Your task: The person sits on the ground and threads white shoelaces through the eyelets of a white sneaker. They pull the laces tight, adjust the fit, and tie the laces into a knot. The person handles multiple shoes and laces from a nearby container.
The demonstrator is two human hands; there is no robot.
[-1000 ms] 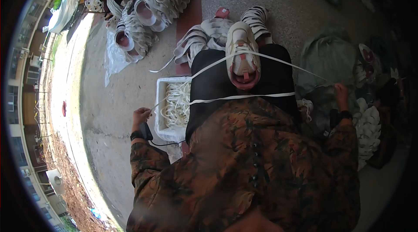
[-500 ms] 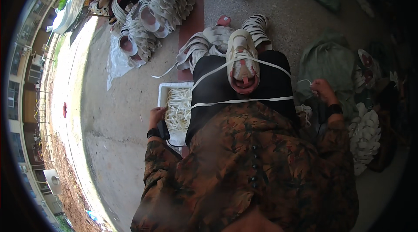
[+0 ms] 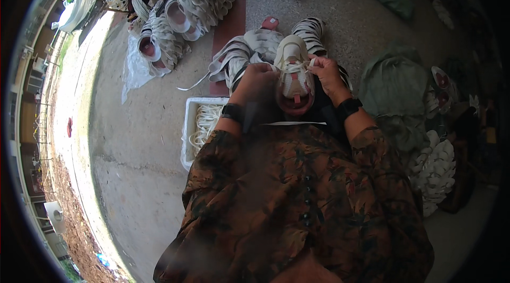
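A cream and white sneaker (image 3: 295, 82) with a pink collar lies on my lap, toe pointing away from me. My left hand (image 3: 255, 82) is closed at the sneaker's left edge, fingertips pinched beside the lacing. It appears to grip the white shoelace, mostly hidden by the fingers. On the opposite side, my right hand (image 3: 328, 74) pinches the shoelace (image 3: 312, 62) close to the eyelets. A white strap (image 3: 295, 123) runs across my thighs below the collar. Dark bands circle both wrists.
A white foam box (image 3: 187, 137) of loose laces stands by my left leg. Stacked shoe uppers (image 3: 263, 44) lie beyond my knees, with larger piles (image 3: 204, 4) farther left. Green sacking (image 3: 393, 83) and more white shoe parts (image 3: 435, 169) are at right. Another person sits at far left.
Both hands have come in from wide apart, the left from over the lace box and the right from the far right, to the sneaker's two sides. The long lace spans no longer show.
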